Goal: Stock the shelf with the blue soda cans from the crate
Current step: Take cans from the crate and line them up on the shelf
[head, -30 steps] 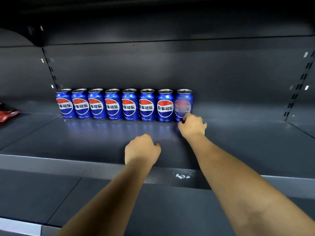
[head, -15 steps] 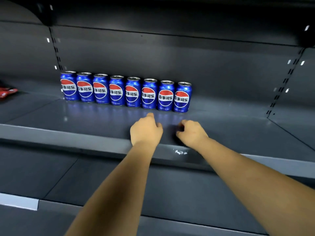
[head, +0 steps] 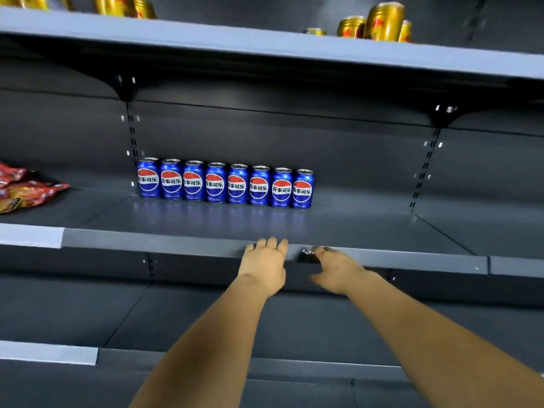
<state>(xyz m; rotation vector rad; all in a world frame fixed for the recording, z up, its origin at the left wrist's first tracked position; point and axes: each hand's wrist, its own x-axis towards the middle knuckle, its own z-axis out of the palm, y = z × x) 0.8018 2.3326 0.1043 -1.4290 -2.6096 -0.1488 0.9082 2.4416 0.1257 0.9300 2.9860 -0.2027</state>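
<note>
Eight blue aluminium soda cans with red, white and blue logos (head: 225,183) stand upright in a single row at the far edge of the dark grey metal shelf (head: 368,231), touching side by side against the back panel. The row begins at the left upright and ends around the middle, so the free run of shelf lies to its right.

Both hands are at the near lip of that shelf, well apart from the cans. The left hand (head: 265,262) has its fingers straight and relaxed, its grip apart and holding nothing. The right hand (head: 334,267) is loosely spread too, empty, its fingertips blurred beside a small pale mark on the lip.

The crate is not in view, so the next can must come from somewhere out of frame, probably below or behind. The gap to fill is just right of the last can, far and slightly left of the right hand, which is the nearer of the two. A can should go in with its long axis vertical, logo facing near.

Gold cans (head: 382,23) sit on the shelf above; red snack packets (head: 26,191) lie far left.
</note>
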